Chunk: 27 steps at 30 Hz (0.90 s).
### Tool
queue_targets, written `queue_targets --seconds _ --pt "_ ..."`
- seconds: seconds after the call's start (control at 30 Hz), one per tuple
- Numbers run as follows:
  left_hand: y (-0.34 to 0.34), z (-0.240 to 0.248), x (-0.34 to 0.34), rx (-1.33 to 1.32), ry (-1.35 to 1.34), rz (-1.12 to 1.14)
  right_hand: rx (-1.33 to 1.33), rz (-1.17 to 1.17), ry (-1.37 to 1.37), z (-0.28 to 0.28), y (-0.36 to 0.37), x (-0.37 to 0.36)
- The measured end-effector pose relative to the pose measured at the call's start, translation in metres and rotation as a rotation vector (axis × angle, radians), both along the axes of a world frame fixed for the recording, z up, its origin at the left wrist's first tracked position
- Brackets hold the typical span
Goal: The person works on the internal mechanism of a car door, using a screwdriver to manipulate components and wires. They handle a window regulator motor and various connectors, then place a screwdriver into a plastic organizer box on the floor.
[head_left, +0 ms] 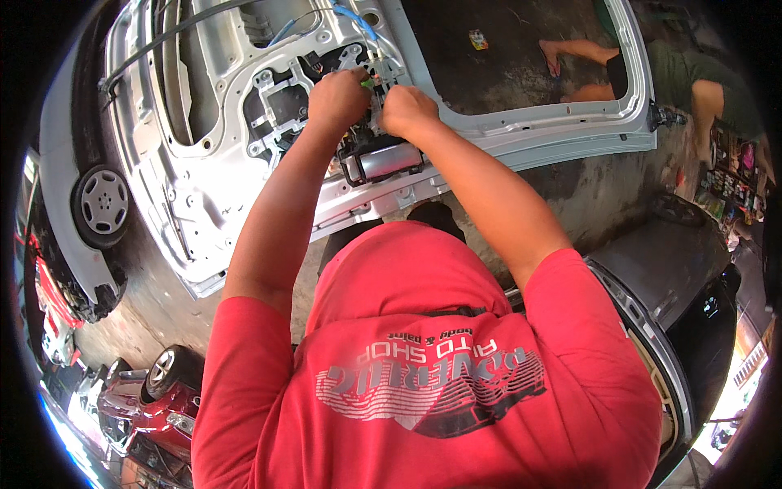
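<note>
A silver car door [228, 183] lies flat before me with its inner side up. Both my hands are at a metal mechanism [380, 72] near the door's edge. My left hand [340, 99] is closed, with a bit of green showing at its fingertips; what it grips is mostly hidden. Close beside it, my right hand [409, 110] is curled at the mechanism's right side, and its fingers hide whatever they hold. Just below the hands sits a shiny metal cylinder [389, 161] in a black bracket. Blue-sleeved cables [355, 18] run up from the mechanism.
The door's window opening [481, 69] shows the floor, with a small packet [478, 39] on it. Another person's bare leg [582, 53] is beyond. A light-coloured car [65, 163] stands at left, a red car [155, 411] at lower left, and a dark car part [664, 261] at right.
</note>
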<state>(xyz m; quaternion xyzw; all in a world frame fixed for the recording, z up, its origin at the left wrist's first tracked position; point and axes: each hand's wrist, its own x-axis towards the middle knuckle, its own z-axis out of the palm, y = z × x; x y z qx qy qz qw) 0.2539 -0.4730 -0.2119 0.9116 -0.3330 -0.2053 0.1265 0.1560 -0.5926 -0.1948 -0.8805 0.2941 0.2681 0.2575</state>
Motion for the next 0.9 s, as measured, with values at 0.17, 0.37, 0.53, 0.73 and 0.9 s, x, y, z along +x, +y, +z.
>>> queue_targets --seconds 0.17,0.37,0.53,0.73,0.9 --pt "0.001 -0.011 0.015 0.008 0.003 -0.059 0.109 -0.049 -0.049 -0.002 -0.007 -0.007" --pt "0.003 -0.006 0.019 -0.032 0.053 -0.124 0.115 -0.028 -0.152 -0.012 -0.007 -0.016" --pt "-0.001 -0.019 0.03 -0.032 0.031 -0.106 0.221 -0.031 -0.168 -0.004 -0.016 -0.014" --pt "-0.003 -0.03 0.032 -0.099 0.016 -0.045 0.183 0.061 -0.105 0.003 -0.025 0.008" --pt "-0.005 -0.022 0.031 -0.082 0.062 -0.072 0.149 0.083 -0.048 -0.025 -0.027 0.016"
